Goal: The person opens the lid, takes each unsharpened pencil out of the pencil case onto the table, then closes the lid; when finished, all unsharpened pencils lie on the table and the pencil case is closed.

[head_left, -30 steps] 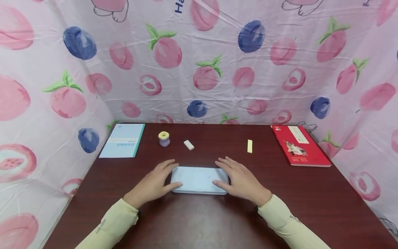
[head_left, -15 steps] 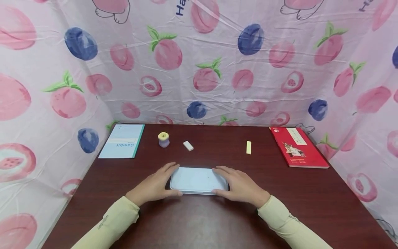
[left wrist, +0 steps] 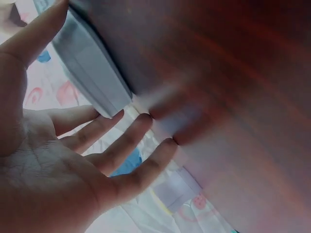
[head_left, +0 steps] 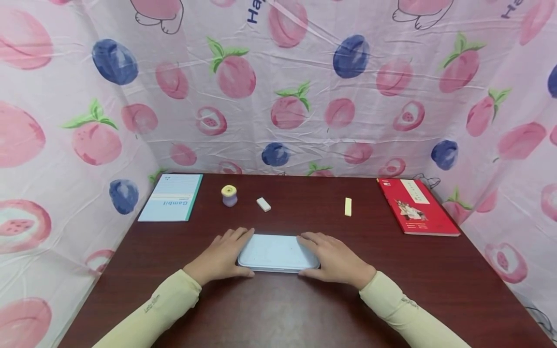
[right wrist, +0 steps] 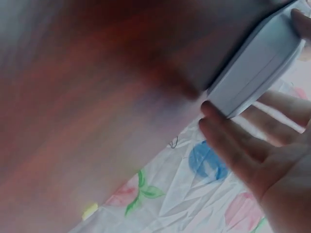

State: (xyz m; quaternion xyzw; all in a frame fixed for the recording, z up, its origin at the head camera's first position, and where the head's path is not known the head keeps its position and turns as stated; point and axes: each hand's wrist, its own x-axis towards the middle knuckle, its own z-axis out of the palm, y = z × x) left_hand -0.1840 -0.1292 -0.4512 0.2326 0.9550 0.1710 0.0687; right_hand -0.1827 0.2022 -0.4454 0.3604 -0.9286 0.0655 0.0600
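Observation:
A flat, pale blue pencil case [head_left: 278, 253] with rounded corners lies on the dark table between my two hands. My left hand [head_left: 221, 257] grips its left end, thumb along the near side and fingers at the far side. At the right end my right hand [head_left: 336, 257] grips it the same way, its fingertips reaching over the top edge. The left wrist view shows the thumb near one long side of the case [left wrist: 90, 63], with some fingers spread beyond its corner. In the right wrist view, fingers reach behind the case [right wrist: 257, 63] and the thumb touches it.
Behind the case are a small yellow-and-purple container [head_left: 229, 195], a white eraser [head_left: 263, 204] and a yellow strip-shaped block [head_left: 348, 207]. A light blue notebook [head_left: 170, 197] lies at the back left, a red book [head_left: 417, 207] at the back right. Fruit-printed cloth [head_left: 313, 67] surrounds the table.
Both hands have closed in on the case's ends. The right thumb has moved from the top of the case to its near edge. The case has barely moved.

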